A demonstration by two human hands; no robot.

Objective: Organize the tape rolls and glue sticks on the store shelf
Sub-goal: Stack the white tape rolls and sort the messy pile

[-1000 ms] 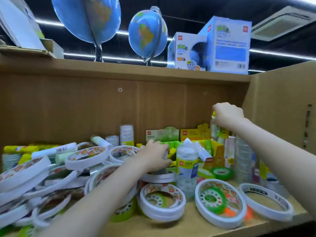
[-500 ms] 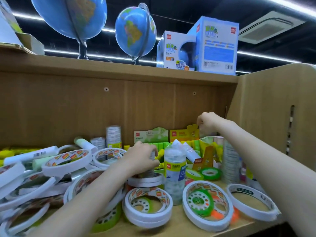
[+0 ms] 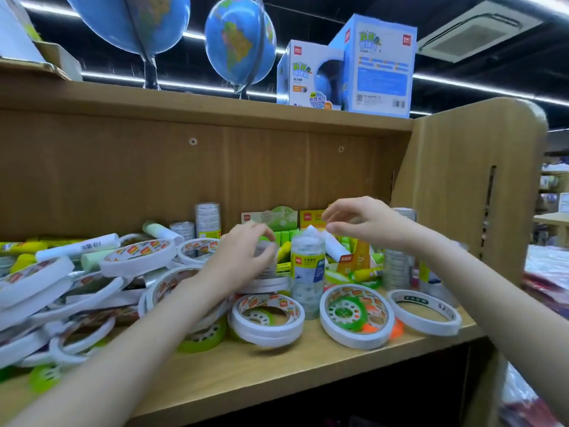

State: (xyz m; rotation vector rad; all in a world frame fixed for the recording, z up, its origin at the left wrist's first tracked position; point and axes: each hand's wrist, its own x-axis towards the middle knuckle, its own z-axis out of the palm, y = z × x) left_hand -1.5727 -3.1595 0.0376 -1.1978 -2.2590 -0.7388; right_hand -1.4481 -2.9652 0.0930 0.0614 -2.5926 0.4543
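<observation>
Several white double-sided tape rolls (image 3: 135, 257) lie heaped on the left of the wooden shelf (image 3: 277, 371). More rolls lie flat in front: a stacked pair (image 3: 268, 315), one around a green core (image 3: 357, 315) and one at the right (image 3: 425, 312). White and green glue sticks (image 3: 77, 246) lie behind the heap. My left hand (image 3: 243, 260) curls its fingers round a small clear tape stack (image 3: 266, 252), which is blurred. My right hand (image 3: 360, 223) hovers with fingers spread and empty above a tall wrapped tube of clear tape (image 3: 308, 272).
Green and yellow display boxes (image 3: 269, 218) stand against the back panel. Upright clear tape tubes (image 3: 397, 266) crowd the right corner by the side panel (image 3: 455, 195). On the board above stand globes (image 3: 240, 44) and blue globe boxes (image 3: 378, 63).
My right hand has come left and down from the back right corner and its fingers have spread apart. My left hand stays on the clear tape stack, lifted slightly.
</observation>
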